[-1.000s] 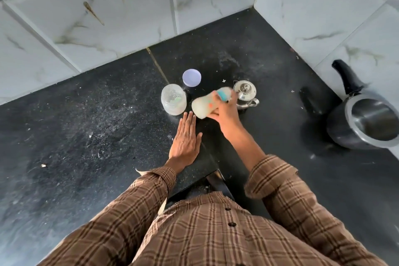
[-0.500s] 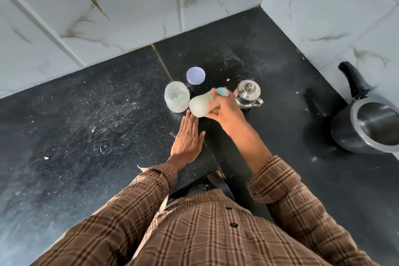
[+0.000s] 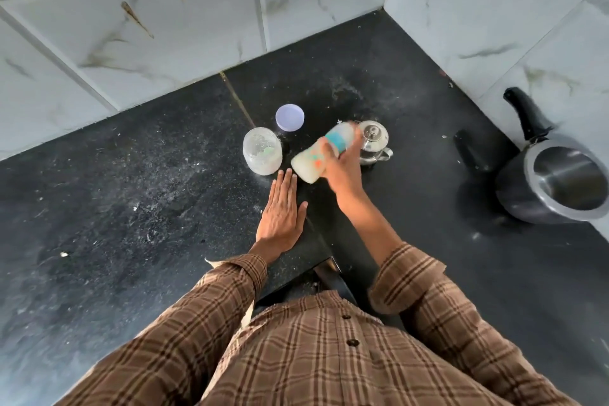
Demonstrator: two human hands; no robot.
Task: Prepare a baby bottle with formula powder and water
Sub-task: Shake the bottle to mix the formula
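Note:
A baby bottle [image 3: 313, 161] full of milky white liquid, with a teal collar, is tilted almost sideways above the black counter, its base toward me. My right hand [image 3: 342, 171] is wrapped around its middle; the bottle looks motion-blurred. My left hand [image 3: 281, 214] lies flat on the counter, palm down, fingers together, just below the bottle's base. A clear plastic jar [image 3: 262, 150] with white powder residue stands open to the left of the bottle. Its pale lilac lid [image 3: 289, 117] lies behind it. A small steel lidded kettle [image 3: 374, 142] stands right behind my right hand.
A dark pressure cooker [image 3: 553, 184] with a black handle stands open at the right, by the wall. Marble-tiled walls [image 3: 164, 26] close the counter at the back and right. The black counter [image 3: 115, 208] is dusted with spilled powder; its corner edge lies near my body.
The bottle in my right hand has swung: its teal top moved up and right and its base dipped toward my left hand. My left hand has stayed flat on the counter.

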